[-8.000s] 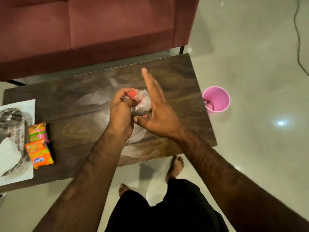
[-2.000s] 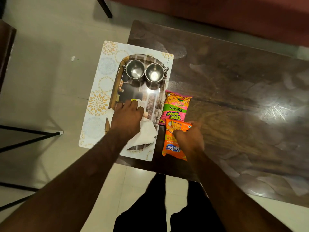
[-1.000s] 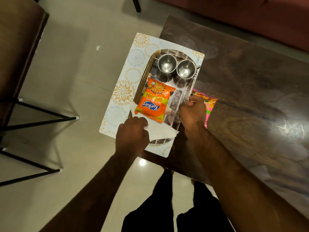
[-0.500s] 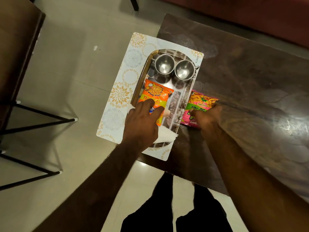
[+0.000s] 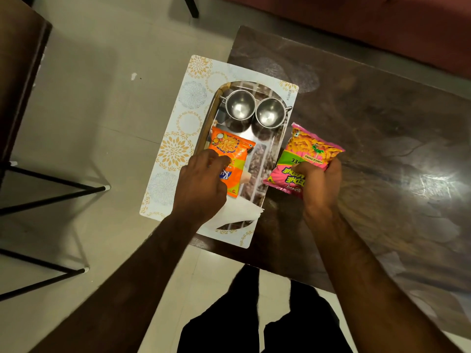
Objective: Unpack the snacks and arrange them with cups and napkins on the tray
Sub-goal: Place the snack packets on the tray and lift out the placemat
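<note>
A shiny steel tray [image 5: 274,149] lies on a patterned placemat [image 5: 175,151] at the table's left end. Two steel cups [image 5: 239,108] [image 5: 270,115] stand side by side at the tray's far end. An orange snack packet [image 5: 230,151] lies on the tray, and my left hand [image 5: 201,184] rests on its near part with fingers curled over it. A white napkin [image 5: 242,212] shows at the tray's near end, partly under that hand. My right hand [image 5: 319,184] grips a pink snack packet [image 5: 303,156] and holds it lifted just right of the tray.
The dark wooden table [image 5: 369,149] stretches to the right. A red sofa [image 5: 382,24] runs along the far side. Black metal legs of a stand [image 5: 51,194] cross the tiled floor at left. My legs are below the table's near edge.
The orange packet went from the table onto the tray. In the last half second my right hand has lifted the pink packet off the table; my left hand stays on the orange packet.
</note>
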`<move>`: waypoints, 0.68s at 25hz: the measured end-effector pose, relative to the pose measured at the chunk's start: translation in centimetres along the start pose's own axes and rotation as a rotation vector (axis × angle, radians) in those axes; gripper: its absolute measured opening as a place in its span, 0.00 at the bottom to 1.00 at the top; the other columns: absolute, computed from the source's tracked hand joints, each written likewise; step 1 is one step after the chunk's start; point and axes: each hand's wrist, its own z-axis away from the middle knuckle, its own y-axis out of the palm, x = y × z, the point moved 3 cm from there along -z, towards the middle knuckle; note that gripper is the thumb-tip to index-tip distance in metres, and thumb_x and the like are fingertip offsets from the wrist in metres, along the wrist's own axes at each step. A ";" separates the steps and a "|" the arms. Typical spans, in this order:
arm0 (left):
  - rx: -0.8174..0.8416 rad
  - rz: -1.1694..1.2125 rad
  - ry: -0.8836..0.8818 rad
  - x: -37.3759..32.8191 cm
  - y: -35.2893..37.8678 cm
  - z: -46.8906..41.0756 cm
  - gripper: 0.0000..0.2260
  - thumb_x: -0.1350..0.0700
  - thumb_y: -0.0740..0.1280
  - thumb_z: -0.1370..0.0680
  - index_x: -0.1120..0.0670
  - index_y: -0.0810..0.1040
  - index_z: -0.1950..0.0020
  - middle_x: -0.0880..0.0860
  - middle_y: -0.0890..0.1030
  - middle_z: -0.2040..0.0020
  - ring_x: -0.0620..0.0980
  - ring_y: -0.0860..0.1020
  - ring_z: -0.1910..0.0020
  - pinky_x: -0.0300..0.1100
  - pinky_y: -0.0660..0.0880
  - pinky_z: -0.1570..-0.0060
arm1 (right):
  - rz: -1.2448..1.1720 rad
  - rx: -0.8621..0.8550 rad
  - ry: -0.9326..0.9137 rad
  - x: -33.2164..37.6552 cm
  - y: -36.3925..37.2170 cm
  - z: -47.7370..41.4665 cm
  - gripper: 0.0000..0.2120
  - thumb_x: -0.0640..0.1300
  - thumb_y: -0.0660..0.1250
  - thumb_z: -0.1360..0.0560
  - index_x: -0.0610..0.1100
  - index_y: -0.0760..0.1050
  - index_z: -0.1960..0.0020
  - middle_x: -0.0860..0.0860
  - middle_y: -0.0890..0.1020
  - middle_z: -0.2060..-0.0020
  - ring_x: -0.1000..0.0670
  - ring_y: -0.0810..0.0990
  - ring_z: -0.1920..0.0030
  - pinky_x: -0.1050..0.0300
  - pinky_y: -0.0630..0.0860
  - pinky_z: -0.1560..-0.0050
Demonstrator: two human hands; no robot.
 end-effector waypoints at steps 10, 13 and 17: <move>-0.082 0.295 -0.235 2.6 -0.5 -2.0 0.23 0.54 0.60 0.25 0.57 0.72 0.31 0.59 0.74 0.36 0.58 0.74 0.38 0.57 0.74 0.40 | 0.367 0.444 0.182 -3.3 5.1 -0.4 0.32 0.40 0.78 0.28 0.47 0.72 0.26 0.42 0.80 0.31 0.38 0.84 0.36 0.40 0.84 0.35; 0.018 0.335 -0.270 3.3 0.1 -2.1 0.26 0.50 0.57 0.25 0.55 0.69 0.27 0.58 0.74 0.34 0.57 0.73 0.36 0.56 0.73 0.37 | 0.290 0.497 0.245 -3.7 5.3 -1.1 0.32 0.42 0.79 0.27 0.47 0.73 0.26 0.43 0.83 0.33 0.39 0.86 0.37 0.41 0.85 0.36; 0.008 0.442 -0.432 4.7 0.6 -2.8 0.27 0.47 0.57 0.23 0.52 0.65 0.24 0.57 0.72 0.29 0.57 0.74 0.34 0.59 0.75 0.36 | 0.056 0.511 0.383 -3.4 6.2 -1.8 0.21 0.46 0.78 0.24 0.46 0.80 0.33 0.45 0.91 0.47 0.46 0.92 0.57 0.53 0.87 0.61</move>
